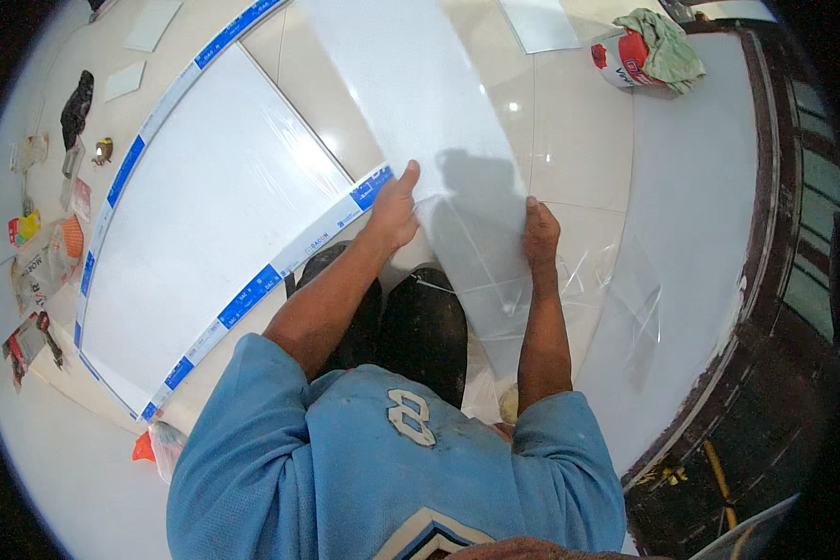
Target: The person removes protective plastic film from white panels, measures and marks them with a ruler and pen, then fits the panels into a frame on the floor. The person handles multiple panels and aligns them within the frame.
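Note:
A long, glossy white panel (397,84) stretches from the far side down between my arms. Its near part looks covered by clear plastic film, and my head's shadow falls across it. My left hand (397,213) grips the panel's left edge with the thumb pointing up, close to the blue-and-white edge of a large framed panel. That framed panel (205,187) lies to the left, wrapped in film. My right hand (539,233) is closed on the long panel's right edge; its lower fingers are partly hidden. Crumpled clear film (579,299) spreads beside my right forearm.
A white-and-red bucket (621,58) with a green cloth (665,51) over it stands at the far right. Smaller white pieces (541,23) lie on the tiled floor (579,140). Plastic bags (47,266) and tools (47,336) line the left side. A dark door frame (765,187) edges the right.

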A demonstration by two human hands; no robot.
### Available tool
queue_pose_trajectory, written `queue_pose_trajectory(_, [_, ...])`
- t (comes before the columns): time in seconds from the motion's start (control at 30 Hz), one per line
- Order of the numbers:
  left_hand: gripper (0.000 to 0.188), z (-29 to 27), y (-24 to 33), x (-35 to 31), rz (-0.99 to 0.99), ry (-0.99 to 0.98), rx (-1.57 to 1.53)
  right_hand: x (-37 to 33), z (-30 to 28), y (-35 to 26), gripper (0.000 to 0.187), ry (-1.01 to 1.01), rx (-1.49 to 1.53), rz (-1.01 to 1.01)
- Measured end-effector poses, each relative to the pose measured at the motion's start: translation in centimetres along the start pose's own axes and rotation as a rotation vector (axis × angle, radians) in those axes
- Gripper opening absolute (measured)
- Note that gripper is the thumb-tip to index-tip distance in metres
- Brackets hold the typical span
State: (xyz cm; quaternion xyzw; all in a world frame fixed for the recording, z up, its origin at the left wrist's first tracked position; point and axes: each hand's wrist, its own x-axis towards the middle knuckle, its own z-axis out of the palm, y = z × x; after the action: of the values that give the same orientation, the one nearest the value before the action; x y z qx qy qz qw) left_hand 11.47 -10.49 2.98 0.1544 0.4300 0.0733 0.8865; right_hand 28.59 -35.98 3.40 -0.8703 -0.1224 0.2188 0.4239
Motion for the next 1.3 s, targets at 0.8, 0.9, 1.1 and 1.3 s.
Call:
queue_pose_trajectory(0.8, [0.062, -18.8, 23.6, -28.4, 0.899, 0.349, -0.176, -13.8, -24.4, 13.0, 0.032, 0.329, -0.940, 0.142])
queue_pose_trajectory(0.9, [0.060, -19.2, 24.7, -31.0, 0.973, 0.383, -0.212, -17.0, -27.9, 13.9, 0.033, 0.207, -1.071, 0.277])
queue_pose_trajectory(1.1, [0.059, -18.5, 23.0, -29.1, 0.886, 0.334, -0.217, -17.2, -31.3, 8.5, 0.044, 0.157, -1.148, 0.338])
queue_pose_trajectory(1.3, [0.062, -13.1, 20.3, -26.2, 0.778, 0.131, -0.130, -21.7, -12.6, -17.8, 0.046, 0.079, -0.264, -0.355])
